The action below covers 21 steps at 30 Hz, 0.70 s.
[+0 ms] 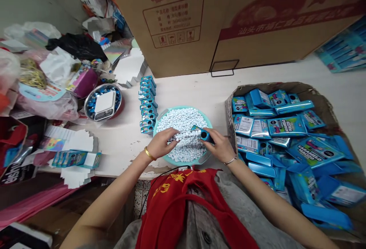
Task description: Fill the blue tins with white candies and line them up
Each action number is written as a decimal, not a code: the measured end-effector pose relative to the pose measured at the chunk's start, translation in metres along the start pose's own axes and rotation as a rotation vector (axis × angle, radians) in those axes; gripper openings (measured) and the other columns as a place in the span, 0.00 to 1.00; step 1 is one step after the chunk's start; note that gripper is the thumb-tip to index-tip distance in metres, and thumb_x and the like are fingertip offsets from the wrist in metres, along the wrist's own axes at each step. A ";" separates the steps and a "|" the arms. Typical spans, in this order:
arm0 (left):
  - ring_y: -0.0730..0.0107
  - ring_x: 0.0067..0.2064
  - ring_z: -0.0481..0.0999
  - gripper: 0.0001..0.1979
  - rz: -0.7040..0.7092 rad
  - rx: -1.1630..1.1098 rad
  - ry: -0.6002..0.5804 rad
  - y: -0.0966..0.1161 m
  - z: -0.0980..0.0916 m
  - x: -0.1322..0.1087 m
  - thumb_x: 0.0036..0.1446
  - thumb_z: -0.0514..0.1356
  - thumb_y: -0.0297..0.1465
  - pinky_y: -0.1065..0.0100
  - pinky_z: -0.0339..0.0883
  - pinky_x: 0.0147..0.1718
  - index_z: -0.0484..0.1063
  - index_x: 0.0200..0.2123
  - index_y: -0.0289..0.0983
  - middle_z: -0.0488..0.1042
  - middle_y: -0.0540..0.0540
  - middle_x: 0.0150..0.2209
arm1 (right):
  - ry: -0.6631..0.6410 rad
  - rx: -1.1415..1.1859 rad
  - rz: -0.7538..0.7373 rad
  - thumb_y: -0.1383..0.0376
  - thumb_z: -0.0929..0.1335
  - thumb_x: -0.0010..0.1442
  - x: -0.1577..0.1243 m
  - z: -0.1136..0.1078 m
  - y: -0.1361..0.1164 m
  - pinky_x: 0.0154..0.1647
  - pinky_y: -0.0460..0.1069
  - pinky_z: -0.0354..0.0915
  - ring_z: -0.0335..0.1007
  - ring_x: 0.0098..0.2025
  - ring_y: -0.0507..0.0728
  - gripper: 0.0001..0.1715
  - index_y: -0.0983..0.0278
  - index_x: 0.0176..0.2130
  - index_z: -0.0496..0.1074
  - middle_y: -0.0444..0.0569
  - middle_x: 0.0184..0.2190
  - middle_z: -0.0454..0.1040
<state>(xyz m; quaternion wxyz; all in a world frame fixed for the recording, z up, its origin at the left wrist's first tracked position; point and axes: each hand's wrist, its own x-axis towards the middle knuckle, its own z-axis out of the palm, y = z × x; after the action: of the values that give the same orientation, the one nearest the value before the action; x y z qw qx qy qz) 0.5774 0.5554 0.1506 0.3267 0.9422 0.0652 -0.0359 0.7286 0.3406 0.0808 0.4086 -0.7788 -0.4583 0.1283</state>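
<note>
Two tall cardboard cartons (228, 20) wall off the back of a white table (197, 89), cluttered at its left. A shallow carton (286, 86) of blue packs (286, 125) fills the right. At the near edge sits a teal basin (178, 162) of white pellets (183, 121); the left hand (164, 144) curls its fingers into them, pinching some, while the right hand (220, 148) grips a small blue box (201, 132) above the basin.

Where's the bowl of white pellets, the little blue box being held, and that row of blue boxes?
teal bowl (184, 107), head view, far rim.
small blue box (198, 130), head view, upper side.
row of blue boxes (148, 104), head view, middle box.
</note>
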 end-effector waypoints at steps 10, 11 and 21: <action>0.62 0.39 0.74 0.16 -0.052 0.356 -0.208 0.058 -0.036 0.030 0.58 0.50 0.26 0.63 0.66 0.39 0.65 0.49 0.38 0.71 0.42 0.41 | -0.074 -0.096 -0.083 0.64 0.64 0.61 0.006 0.014 -0.010 0.50 0.58 0.69 0.69 0.53 0.63 0.26 0.59 0.58 0.61 0.54 0.51 0.71; 0.62 0.38 0.75 0.15 -0.051 0.362 -0.205 0.062 -0.036 0.031 0.58 0.50 0.24 0.62 0.66 0.38 0.66 0.48 0.38 0.71 0.42 0.40 | -0.074 -0.098 -0.083 0.64 0.64 0.61 0.006 0.015 -0.011 0.50 0.58 0.69 0.69 0.53 0.63 0.26 0.59 0.58 0.60 0.54 0.51 0.71; 0.61 0.39 0.72 0.07 -0.155 0.432 -0.110 0.013 -0.031 0.003 0.60 0.52 0.31 0.63 0.65 0.36 0.68 0.40 0.38 0.71 0.44 0.37 | -0.031 -0.054 -0.034 0.59 0.64 0.62 0.001 0.016 -0.004 0.52 0.58 0.68 0.69 0.53 0.63 0.24 0.60 0.57 0.62 0.55 0.51 0.72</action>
<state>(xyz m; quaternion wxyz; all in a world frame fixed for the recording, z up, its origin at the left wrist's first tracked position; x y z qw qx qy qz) 0.5834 0.5646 0.1829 0.1168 0.9790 0.1100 -0.1254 0.7175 0.3511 0.0737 0.3823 -0.7796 -0.4811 0.1209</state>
